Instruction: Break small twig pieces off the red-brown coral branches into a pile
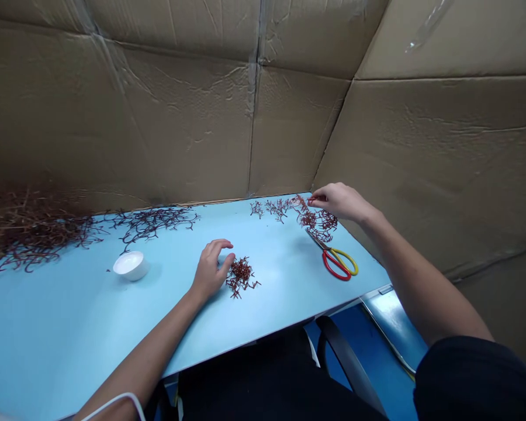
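Observation:
My left hand (213, 266) rests on the table with curled fingers and the thumb apart, nothing visible between them. Its thumb is at the edge of a small pile of short red-brown cut pieces (240, 273). At the far right, my right hand (342, 202) is closed in a pinch on a thin reddish branched sprig (304, 203), slightly blurred. Below that hand lies a cluster of similar branched sprigs (307, 220). Scissors (338, 263) with one red and one yellow handle lie nearby, their blades slightly under the cluster's near edge.
A white cup (131, 266) stands at the left on the light blue table (70, 327). Behind it are dark branched sprigs (158, 222) and a large tangled heap (35, 228). Cardboard walls (179, 123) close off the back and right. A chair armrest (348, 362) is below the table edge.

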### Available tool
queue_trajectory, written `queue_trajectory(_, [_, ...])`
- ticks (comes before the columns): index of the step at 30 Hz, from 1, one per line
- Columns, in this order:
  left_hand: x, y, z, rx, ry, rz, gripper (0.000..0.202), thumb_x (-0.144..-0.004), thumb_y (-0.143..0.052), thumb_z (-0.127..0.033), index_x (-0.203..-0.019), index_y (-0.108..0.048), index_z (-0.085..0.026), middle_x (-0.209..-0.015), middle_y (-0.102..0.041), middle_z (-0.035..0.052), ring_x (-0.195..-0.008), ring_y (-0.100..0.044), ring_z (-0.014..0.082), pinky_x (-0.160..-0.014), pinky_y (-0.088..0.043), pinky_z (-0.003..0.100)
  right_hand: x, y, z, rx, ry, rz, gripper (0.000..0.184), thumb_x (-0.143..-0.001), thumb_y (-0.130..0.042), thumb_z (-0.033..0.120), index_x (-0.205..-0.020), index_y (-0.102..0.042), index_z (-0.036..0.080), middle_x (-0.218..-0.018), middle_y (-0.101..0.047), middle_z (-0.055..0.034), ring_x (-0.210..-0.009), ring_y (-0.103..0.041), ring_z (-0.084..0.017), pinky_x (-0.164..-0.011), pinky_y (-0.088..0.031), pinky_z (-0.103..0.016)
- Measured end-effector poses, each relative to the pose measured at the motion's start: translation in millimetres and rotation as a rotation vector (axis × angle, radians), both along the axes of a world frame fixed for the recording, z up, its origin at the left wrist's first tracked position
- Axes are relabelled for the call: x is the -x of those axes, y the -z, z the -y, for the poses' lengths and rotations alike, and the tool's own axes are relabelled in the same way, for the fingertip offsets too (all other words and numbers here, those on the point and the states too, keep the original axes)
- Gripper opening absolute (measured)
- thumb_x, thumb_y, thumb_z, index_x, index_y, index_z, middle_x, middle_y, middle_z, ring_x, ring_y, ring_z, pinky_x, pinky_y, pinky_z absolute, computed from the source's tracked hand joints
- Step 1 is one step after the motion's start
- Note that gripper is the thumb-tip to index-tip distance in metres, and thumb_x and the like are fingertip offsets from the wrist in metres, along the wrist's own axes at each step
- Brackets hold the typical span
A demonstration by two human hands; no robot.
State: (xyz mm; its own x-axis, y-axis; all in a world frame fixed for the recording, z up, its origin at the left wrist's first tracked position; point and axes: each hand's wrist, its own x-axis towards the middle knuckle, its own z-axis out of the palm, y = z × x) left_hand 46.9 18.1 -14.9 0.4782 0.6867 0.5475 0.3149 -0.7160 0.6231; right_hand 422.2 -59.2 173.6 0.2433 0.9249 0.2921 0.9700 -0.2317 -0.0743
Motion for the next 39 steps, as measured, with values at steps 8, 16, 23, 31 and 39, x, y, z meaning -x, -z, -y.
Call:
queue_trajectory(8, [-1.4,1.6,-1.9,-0.015,-0.006,0.005,0.021,-0.106,-0.048,-0.038,-0.11,-0.063,-0.023,-0.119,-0.072,0.0106,-0.118,-0.066,0.0294,-0.107,-0.05,0.049,-33.9,-29.6,-7.4,-0.223,0.297,0.236,0.033,-0.105,-0.056,0.037,-0.104,-0.083,0.018,-0.099,-0.08,-0.0169,-0.086,-0.071,-0.029,-0.068,-0.04,-0.035])
queue_trajectory(16, [-0.2,2.2,-1.9,-0.024,-0.02,0.04,0.021,-0.107,-0.047,-0.036,-0.108,-0.064,-0.022,-0.116,-0.072,0.0104,-0.115,-0.066,0.0286,-0.104,-0.051,0.046,-59.6,-66.3,-18.4,-0.353,0.202,-0.01,0.039,-0.11,-0.053,0.036,-0.117,-0.083,0.012,-0.1,-0.08,-0.016,-0.075,-0.063,-0.02,-0.066,-0.037,-0.035])
queue_trajectory(23, [-0.2,3.4,-3.7,-0.016,-0.011,0.035,0.024,-0.109,-0.045,-0.035,-0.109,-0.064,-0.021,-0.115,-0.073,0.0105,-0.114,-0.066,0.0283,-0.104,-0.05,0.046,-71.2,-117.4,-14.0,-0.64,0.331,0.04,0.052,-0.117,-0.037,0.031,-0.124,-0.077,-0.001,-0.113,-0.078,-0.0229,-0.087,-0.063,-0.013,-0.073,-0.034,-0.036])
queue_trajectory(31, [-0.6,4.5,-6.4,-0.032,-0.019,0.091,0.024,-0.109,-0.046,-0.035,-0.107,-0.066,-0.02,-0.109,-0.072,0.0096,-0.108,-0.067,0.0274,-0.097,-0.052,0.043,-60.6,-153.8,-32.2,-0.822,0.351,0.077,0.066,-0.119,-0.021,0.034,-0.121,-0.074,-0.006,-0.116,-0.078,-0.0237,-0.099,-0.068,-0.015,-0.082,-0.039,-0.035])
queue_trajectory(39, [0.2,2.3,-5.3,-0.055,-0.025,0.082,0.021,-0.108,-0.048,-0.033,-0.107,-0.065,-0.02,-0.107,-0.072,0.0092,-0.105,-0.068,0.0271,-0.096,-0.051,0.043,-48.1,-125.4,-43.1,-0.537,0.332,0.277,0.12,-0.092,0.012,0.069,-0.104,-0.072,-0.016,-0.103,-0.076,-0.0267,-0.099,-0.072,-0.014,-0.073,-0.039,-0.036])
